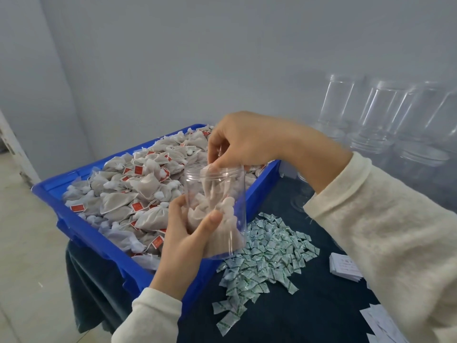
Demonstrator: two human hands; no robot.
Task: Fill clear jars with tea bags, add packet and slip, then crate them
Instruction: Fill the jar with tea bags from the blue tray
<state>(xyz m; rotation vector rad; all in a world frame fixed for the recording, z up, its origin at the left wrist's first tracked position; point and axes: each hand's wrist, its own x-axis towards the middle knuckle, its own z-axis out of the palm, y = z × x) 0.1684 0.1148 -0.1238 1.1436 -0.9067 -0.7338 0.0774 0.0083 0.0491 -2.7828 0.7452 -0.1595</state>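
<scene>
The left hand grips the clear plastic jar, part full; the right hand pinches a grey tea bag at its mouth. Packet, slip, crating remain.

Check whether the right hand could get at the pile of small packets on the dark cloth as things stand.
Probably yes. The right hand is at the mouth of the jar, pushing in tea bags, and the packets lie uncovered just below and beside the jar, nothing over them.

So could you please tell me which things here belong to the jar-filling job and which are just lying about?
In use: jar, tea bags, blue tray, packets, slips, empty jars.
Lying about: loose papers, dark cloth.
</scene>
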